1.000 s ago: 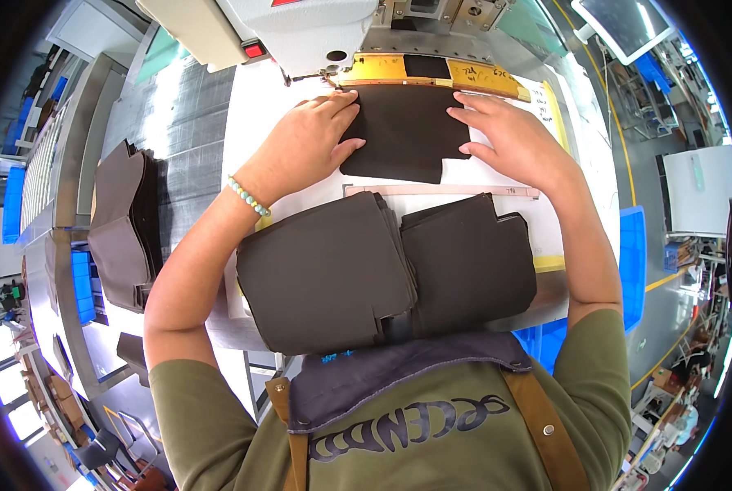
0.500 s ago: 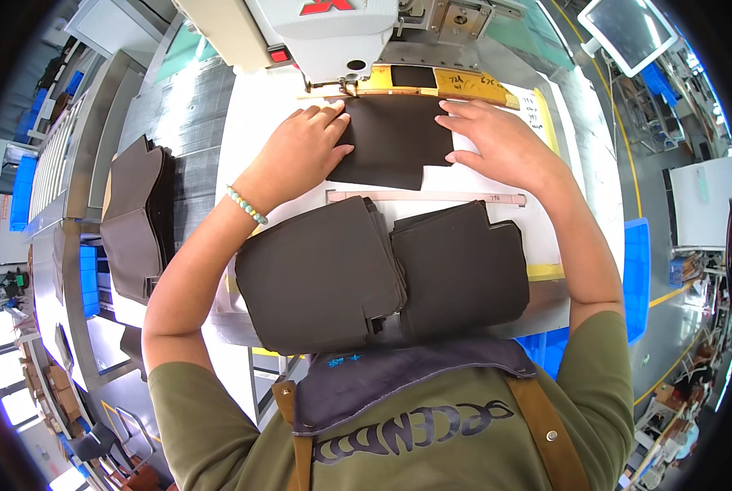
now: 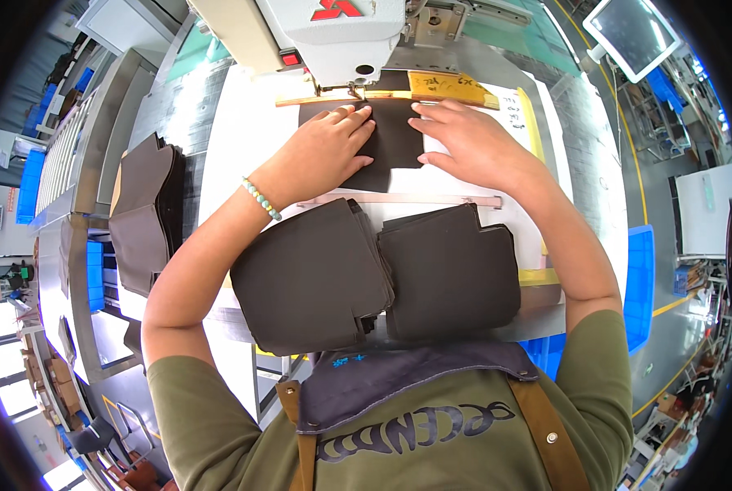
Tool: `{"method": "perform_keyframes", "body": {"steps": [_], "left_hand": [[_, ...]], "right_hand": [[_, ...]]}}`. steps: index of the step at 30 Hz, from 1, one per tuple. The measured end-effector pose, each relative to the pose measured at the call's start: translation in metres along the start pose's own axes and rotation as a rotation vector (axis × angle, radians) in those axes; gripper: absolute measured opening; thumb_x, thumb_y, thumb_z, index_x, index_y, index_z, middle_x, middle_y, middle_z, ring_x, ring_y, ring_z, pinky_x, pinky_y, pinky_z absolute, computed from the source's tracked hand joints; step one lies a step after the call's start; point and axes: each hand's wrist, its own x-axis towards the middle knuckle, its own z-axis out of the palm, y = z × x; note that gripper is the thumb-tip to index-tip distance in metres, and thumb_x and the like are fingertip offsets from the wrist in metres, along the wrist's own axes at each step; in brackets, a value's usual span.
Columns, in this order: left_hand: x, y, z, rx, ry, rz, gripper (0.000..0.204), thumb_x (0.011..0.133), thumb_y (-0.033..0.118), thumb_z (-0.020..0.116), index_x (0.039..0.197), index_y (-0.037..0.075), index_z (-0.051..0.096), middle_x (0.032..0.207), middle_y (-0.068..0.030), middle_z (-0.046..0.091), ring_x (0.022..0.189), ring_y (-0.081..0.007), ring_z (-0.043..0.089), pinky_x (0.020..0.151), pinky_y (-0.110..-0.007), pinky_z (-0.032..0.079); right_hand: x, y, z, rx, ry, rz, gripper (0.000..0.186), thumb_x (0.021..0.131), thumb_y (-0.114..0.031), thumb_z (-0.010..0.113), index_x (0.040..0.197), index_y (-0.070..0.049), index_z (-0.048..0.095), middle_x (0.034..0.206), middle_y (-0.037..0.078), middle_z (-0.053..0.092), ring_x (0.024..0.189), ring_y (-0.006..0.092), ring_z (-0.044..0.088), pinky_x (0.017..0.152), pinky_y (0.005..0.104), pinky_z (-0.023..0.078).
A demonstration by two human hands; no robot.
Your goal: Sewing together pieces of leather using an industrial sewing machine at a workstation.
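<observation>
A dark brown flat piece (image 3: 399,135), leather-like, lies on a white sheet (image 3: 239,123) under the head of a sewing machine (image 3: 345,41). My left hand (image 3: 325,149) rests open over its left part, fingertips close to the needle area. Beside its right edge lies my right hand (image 3: 479,141), fingers spread and fingertips touching the piece. Along the piece's far side runs a yellow strip-like guide (image 3: 456,88) with handwriting. Closer to me are two stacks of similar dark pieces, a left stack (image 3: 309,274) and a right stack (image 3: 456,270).
A pinkish narrow strip (image 3: 423,199) lies between the worked piece and the stacks. More dark pieces (image 3: 145,217) are piled at the left. A blue bin (image 3: 640,278) stands at the right, and a screen (image 3: 632,37) at the far right.
The white sheet, guide, strip and dark piece have shifted left under the machine. My right hand has moved left with them, while my left hand now covers more of the piece.
</observation>
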Motion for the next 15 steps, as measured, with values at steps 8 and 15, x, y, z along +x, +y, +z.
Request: {"method": "perform_keyframes", "body": {"steps": [8,15], "left_hand": [[0.020,0.015,0.002,0.026,0.011,0.003,0.056,0.101,0.032,0.068,0.141,-0.006,0.061,0.152,-0.0182,0.056,0.136,-0.0333,0.056,0.117,-0.042,0.045],[0.030,0.026,0.000,0.039,-0.008,-0.035,0.055,0.101,0.030,0.068,0.141,-0.006,0.061,0.147,-0.0172,0.060,0.127,-0.0311,0.059,0.114,-0.039,0.048]], "right_hand": [[-0.003,0.011,0.007,0.017,0.057,-0.067,0.051,0.097,-0.031,0.074,0.140,-0.004,0.066,0.152,0.011,0.060,0.142,0.0287,0.053,0.116,0.0431,0.048],[-0.005,0.020,0.007,0.060,0.058,-0.123,0.050,0.097,-0.029,0.074,0.140,-0.003,0.066,0.153,0.012,0.059,0.144,0.0295,0.050,0.119,0.0426,0.044]]}}
